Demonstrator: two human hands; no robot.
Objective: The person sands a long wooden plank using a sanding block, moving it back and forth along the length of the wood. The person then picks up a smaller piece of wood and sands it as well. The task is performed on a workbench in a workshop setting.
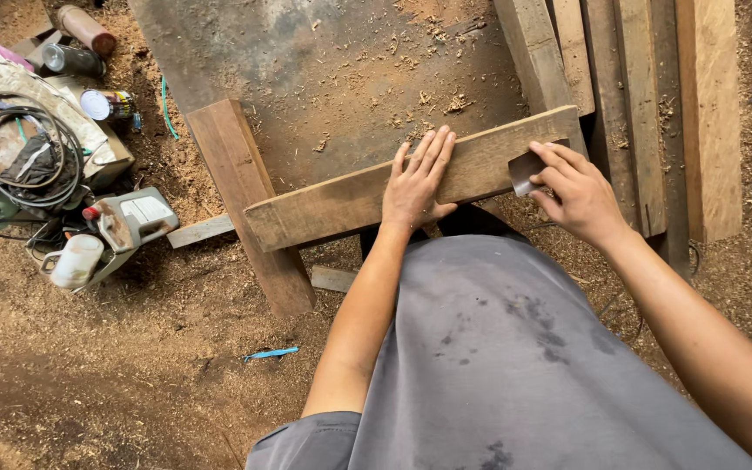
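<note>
Left hand (417, 181) fingers lying flat and together, pressing on the plank (411, 178). Right hand (572, 187) fingers clamping a small scraper (524, 171) against the plank's 3 o'clock end. Plank sitting across the surface (324, 61). Cable coil (15, 144) and jug (132, 218) lying on the floor at 9 o'clock.

Even, soft daylight throughout; shadows faint and short. No glare. Focus sharp across frame; slight wide-angle stretching at the edges.

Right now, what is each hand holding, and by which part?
The right hand pinches a small flat scraper by its right edge, against the plank. The left hand lies flat on the plank, gripping nothing.
</note>
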